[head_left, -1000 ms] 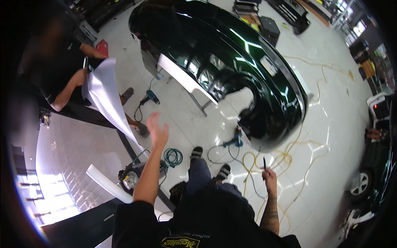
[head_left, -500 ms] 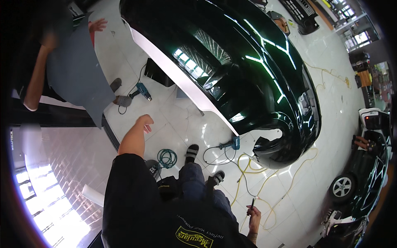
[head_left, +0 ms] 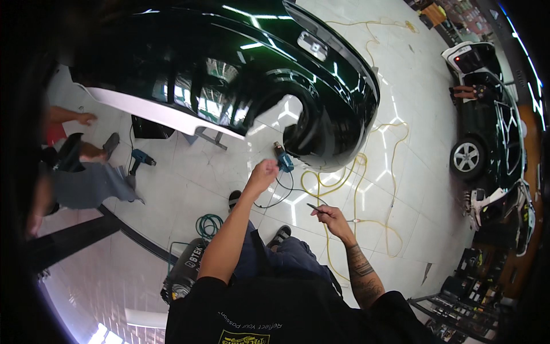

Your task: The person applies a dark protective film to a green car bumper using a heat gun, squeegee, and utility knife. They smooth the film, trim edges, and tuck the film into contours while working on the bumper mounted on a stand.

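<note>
My left hand [head_left: 264, 175] reaches forward, fingers bent and a little blurred. In the picture it overlaps the handle side of a teal heat gun [head_left: 285, 162]; whether it touches the gun I cannot tell. The gun's metal nozzle points toward the glossy dark green car bumper [head_left: 338, 137], and its dark cord curls below. Nearer me on the right, my right hand [head_left: 331, 219] is closed on a slim, dark, pen-shaped tool [head_left: 314, 207], whose tip points up and left.
Yellow cord [head_left: 393, 172] winds over the tiled floor on the right. A second heat gun [head_left: 143, 158] lies left, near another person's foot and a grey sheet [head_left: 94, 186]. By my left leg are a coiled green hose [head_left: 209, 226] and a dark tank [head_left: 186, 266]. A car [head_left: 487, 143] stands far right.
My view has turned right. My left hand has swung from the left side to in front of the heat gun. My right hand has come up and forward with the pen-shaped tool.
</note>
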`<control>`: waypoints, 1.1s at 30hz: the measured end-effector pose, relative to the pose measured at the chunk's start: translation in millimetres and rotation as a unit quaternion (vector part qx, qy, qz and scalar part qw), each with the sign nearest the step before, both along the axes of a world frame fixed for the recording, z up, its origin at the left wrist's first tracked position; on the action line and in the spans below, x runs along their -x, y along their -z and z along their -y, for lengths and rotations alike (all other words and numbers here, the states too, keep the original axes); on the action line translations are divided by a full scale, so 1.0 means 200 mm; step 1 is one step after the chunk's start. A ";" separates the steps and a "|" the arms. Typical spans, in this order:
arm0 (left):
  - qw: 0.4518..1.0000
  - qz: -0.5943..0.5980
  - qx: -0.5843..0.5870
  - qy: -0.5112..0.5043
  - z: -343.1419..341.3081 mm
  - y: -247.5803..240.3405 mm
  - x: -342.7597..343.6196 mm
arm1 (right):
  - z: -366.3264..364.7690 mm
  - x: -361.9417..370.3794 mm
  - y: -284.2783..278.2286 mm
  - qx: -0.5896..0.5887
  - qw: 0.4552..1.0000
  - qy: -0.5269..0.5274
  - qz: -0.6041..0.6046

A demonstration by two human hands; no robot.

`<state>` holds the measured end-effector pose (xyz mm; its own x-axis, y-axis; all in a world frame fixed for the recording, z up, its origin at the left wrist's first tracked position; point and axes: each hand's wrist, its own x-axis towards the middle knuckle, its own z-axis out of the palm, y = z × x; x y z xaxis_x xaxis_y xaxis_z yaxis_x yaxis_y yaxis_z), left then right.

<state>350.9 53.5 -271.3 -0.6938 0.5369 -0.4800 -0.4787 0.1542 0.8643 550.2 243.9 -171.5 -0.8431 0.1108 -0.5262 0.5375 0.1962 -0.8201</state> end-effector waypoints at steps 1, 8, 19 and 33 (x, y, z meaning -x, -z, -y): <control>0.999 0.021 -0.025 -0.041 -0.08 0.01 -0.04 | -0.01 -0.03 0.04 -0.016 1.000 -0.017 -0.006; 0.969 -0.055 -0.121 -0.206 -0.27 0.08 -0.20 | -0.14 -0.06 0.27 -0.163 0.969 -0.017 -0.185; 0.856 -0.320 -0.206 -0.351 -0.50 0.23 -0.19 | -0.41 0.66 0.26 -0.451 0.645 0.006 -0.617; 0.817 -0.365 -0.288 -0.342 -0.49 0.30 -0.16 | -0.37 0.52 0.83 -0.558 0.548 0.061 -0.620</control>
<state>383.7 150.7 -332.0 -0.9146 -0.1048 0.3906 0.3921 -0.4663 0.7930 446.7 317.4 -338.2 -0.4254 -0.1240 0.8964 -0.2324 0.9723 0.0242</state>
